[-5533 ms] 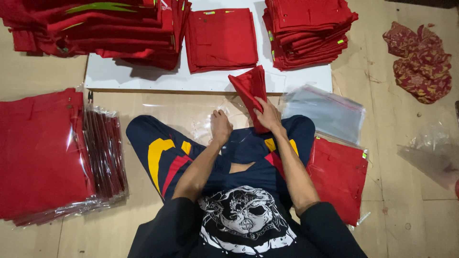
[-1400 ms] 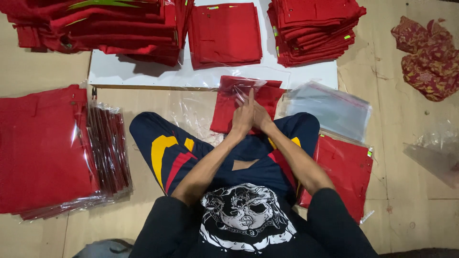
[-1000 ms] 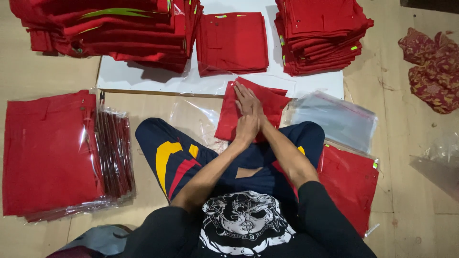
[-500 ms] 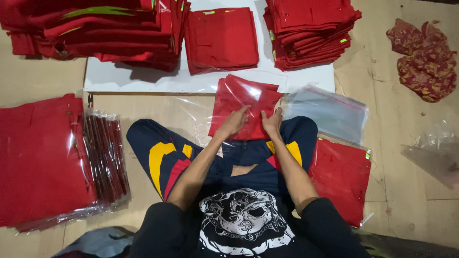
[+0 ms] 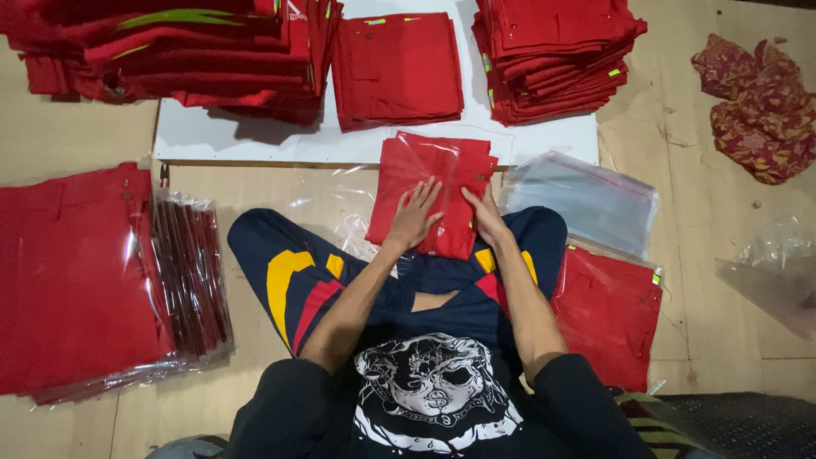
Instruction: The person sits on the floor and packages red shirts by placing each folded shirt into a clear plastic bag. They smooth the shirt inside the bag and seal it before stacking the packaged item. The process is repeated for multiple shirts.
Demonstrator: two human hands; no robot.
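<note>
I sit cross-legged on the pale wooden floor (image 5: 76,136), and the folded red garment in its clear plastic bag (image 5: 433,191) lies just ahead of my knees, its far edge touching the white board (image 5: 255,140); it sits there because that is the spot both arms reach without leaning. My left hand (image 5: 414,217) lies flat on it with fingers spread, palm down, so the film is pressed against the cloth; my right hand (image 5: 486,217) rests at the packet's right edge with fingers closer together, though whether it pinches the film or only presses I cannot tell.

Things are laid out around me by kind; the bagged red garments in a leaning stack (image 5: 102,272) stand well to my left, edges fanned; one more bagged red piece (image 5: 612,314) lies beside my right leg; empty clear plastic bags (image 5: 586,200) lie just right of the packet, near my right hand. On the board beyond are unbagged folded red garments: a tall pile at left (image 5: 170,51), a flat one in the middle (image 5: 398,68), another pile at right (image 5: 552,55). A crumpled patterned red cloth (image 5: 756,106) lies apart at far right.
</note>
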